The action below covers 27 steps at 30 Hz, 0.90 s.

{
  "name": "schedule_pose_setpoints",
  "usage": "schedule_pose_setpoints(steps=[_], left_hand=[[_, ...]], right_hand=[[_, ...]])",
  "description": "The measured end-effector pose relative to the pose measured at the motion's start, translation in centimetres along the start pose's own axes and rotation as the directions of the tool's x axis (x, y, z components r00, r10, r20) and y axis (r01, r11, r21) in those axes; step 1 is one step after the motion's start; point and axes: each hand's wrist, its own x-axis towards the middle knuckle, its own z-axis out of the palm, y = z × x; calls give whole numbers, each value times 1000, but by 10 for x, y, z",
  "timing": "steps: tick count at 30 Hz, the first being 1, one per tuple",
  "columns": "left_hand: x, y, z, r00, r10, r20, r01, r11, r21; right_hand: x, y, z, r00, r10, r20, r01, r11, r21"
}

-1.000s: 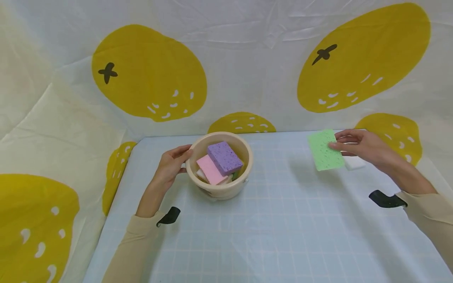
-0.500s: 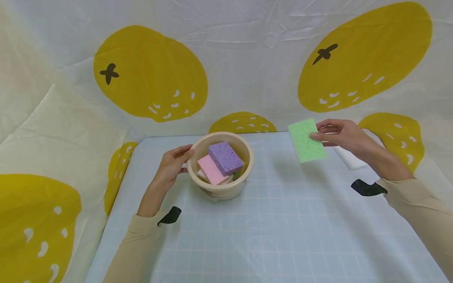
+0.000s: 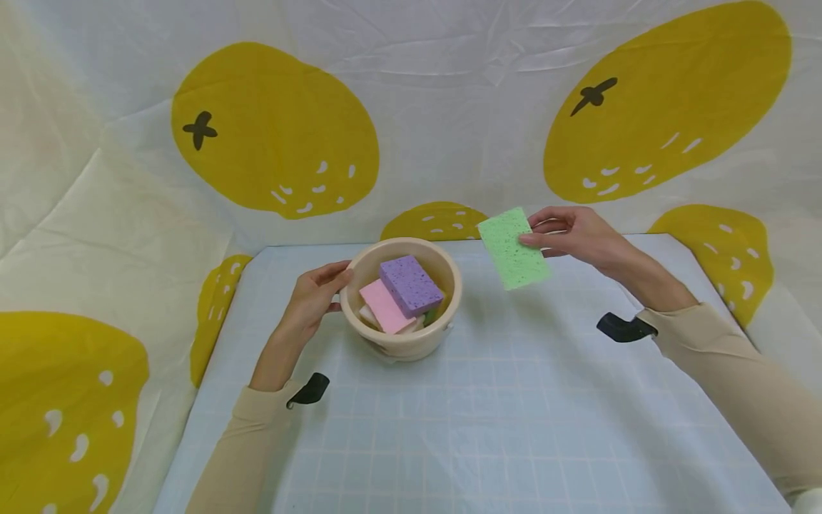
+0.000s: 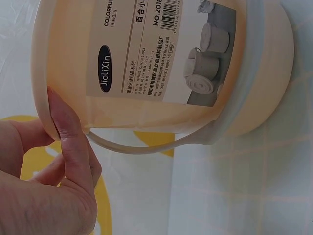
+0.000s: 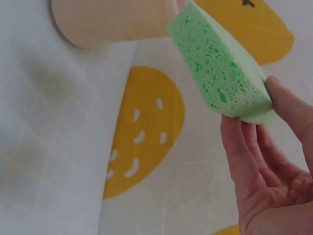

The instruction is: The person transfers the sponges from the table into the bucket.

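Note:
A cream plastic bucket (image 3: 411, 348) stands upright on the table, with a purple sponge (image 3: 409, 285) lying over a pink sponge (image 3: 386, 307) inside it. More items beneath these two are mostly hidden. My left hand (image 3: 308, 303) pinches the bucket's rim on its left side; the left wrist view shows the thumb and fingers around the rim, the label (image 4: 161, 54) and the lowered handle (image 4: 146, 147). Held in the air to the right of the bucket is a green sponge (image 3: 516, 248), pinched at its right edge between the thumb and fingers of my right hand (image 3: 578, 232).
The table (image 3: 488, 428) has a pale blue checked cover. White cloth with yellow fruit prints (image 3: 276, 128) rises behind it and along the left side. A white item under the right forearm is almost wholly hidden.
My right hand has carried the green sponge leftward and slightly up, closer to the bucket. The white item on the right has become covered by the arm. The left hand keeps its hold on the rim.

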Motion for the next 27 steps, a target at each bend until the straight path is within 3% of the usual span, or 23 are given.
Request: schedule_pose_setpoints(steps=[13, 27], left_hand=[[1, -1, -2, 1000, 12, 2, -12, 1000, 4], [2, -3, -2, 1000, 3, 0, -3, 1000, 15]], right_hand=[[18, -29, 33, 993, -92, 70, 89, 995, 48], [35, -51, 75, 977, -136, 167, 120, 987, 103]])
